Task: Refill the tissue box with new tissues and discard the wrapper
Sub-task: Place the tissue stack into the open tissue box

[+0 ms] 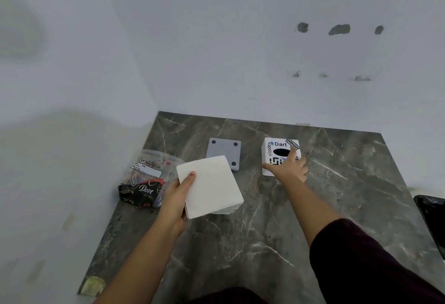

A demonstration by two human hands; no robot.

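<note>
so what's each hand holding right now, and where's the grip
The left hand holds the white tissue stack by its left edge, thumb on top. The right hand rests on the tissue box, not clearly gripping it.

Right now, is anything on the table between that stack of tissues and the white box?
Nothing visible. The tissues in the left hand have bare table between them and the box, which the right hand touches. The grey plate lies behind.

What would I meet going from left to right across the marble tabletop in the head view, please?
Wrapper → left hand holding the tissue stack → grey base plate → tissue box under the right hand → black object at the right edge.
</note>
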